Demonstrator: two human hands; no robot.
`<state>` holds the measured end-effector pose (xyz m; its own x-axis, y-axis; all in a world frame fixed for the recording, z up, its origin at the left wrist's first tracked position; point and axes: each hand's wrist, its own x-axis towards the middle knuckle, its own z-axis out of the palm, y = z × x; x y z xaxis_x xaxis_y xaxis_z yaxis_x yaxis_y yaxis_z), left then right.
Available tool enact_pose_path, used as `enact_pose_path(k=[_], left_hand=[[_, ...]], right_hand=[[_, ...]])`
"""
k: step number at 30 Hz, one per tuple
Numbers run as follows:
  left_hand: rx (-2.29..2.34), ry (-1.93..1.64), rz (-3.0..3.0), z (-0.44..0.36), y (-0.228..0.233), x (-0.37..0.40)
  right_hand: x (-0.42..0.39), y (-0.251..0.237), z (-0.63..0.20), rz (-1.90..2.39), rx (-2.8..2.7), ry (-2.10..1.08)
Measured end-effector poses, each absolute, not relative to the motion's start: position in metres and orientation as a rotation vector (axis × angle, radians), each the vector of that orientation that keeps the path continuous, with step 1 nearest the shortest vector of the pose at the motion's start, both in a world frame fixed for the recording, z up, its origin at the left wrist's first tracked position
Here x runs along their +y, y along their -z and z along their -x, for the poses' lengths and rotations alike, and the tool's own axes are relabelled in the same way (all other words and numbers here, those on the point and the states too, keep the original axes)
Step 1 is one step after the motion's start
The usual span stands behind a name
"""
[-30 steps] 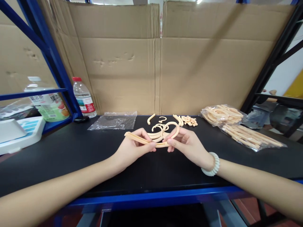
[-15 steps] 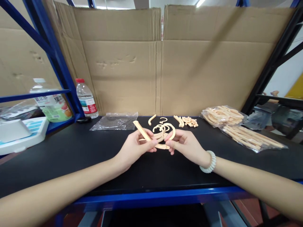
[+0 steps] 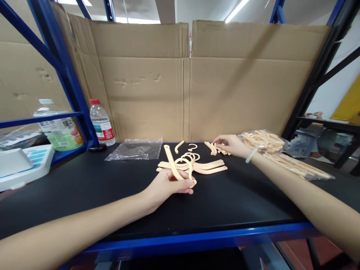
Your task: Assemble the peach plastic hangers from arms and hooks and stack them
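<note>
On a black tabletop (image 3: 225, 204), beige hangers (image 3: 210, 171) are overlapping. Just in front, the left hand (image 3: 174, 184) is pinching a curved hanger arm (image 3: 170, 158) and a hook (image 3: 190, 173). Farther back, the right hand (image 3: 232, 144) is partly covering small pieces (image 3: 225, 152); whether it is grasping any, I cannot tell.

Passage along front tabletop (image 3: 225, 210); hangers (image 3: 210, 171) block middle; cardboard (image 3: 146, 108) closes rear
</note>
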<state>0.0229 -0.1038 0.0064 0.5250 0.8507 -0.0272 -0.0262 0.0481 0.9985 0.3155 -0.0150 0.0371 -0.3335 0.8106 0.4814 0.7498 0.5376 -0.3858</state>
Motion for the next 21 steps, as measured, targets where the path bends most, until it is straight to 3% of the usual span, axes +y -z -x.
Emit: enact_pose_path(k=[4,21], left_hand=[[0.778,-0.810,-1.305,-0.022,-0.008,-0.102],[0.745,-0.795,-1.246,-0.021,-0.010,-0.102]], right_hand=[[0.001,-0.016,-0.322,1.258,-2.531,0.224],[0.011,-0.003,-0.315,1.312,-2.488,0.260]])
